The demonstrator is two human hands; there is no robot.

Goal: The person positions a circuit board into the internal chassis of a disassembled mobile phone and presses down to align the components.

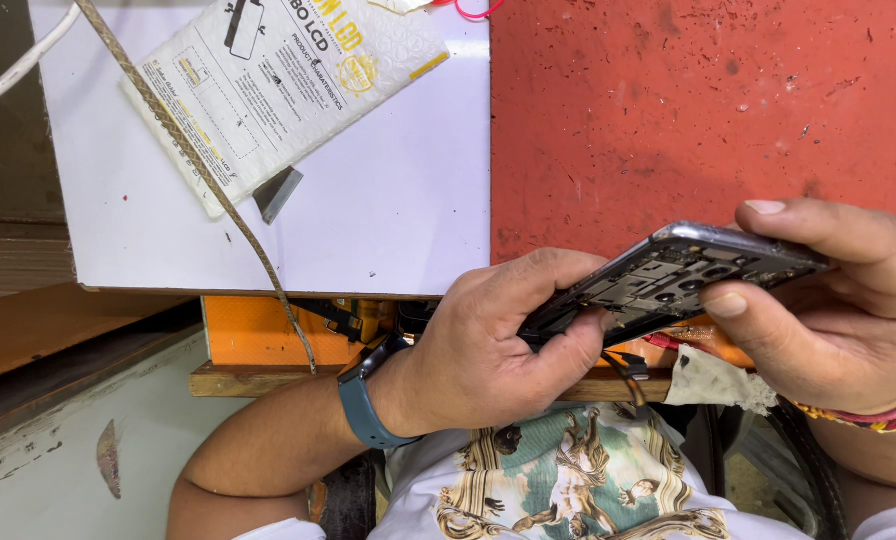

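Two hands share one opened phone (668, 280), held in the air just above the near edge of the red mat (708, 110) that covers the surface. My left hand (498, 340) grips its near end, fingers (578, 350) curled under and clamped on the frame, thumb across the top. My right hand (828, 290) closes on the far end, index finger along the upper edge and thumb pressed on the lower side, so both sets of fingers are shut on the phone. The back cover is off and the dark inner boards and shields face me, tilted, the right end higher. I judge this as the inspection or prying stage of working on the internals, no tool in hand. Any next move would call for a steady grip from one hand while the other frees itself. A white padded parts pouch (278, 90) lies well apart on the white board (388, 210), with a braided cord (198, 160) crossing it.
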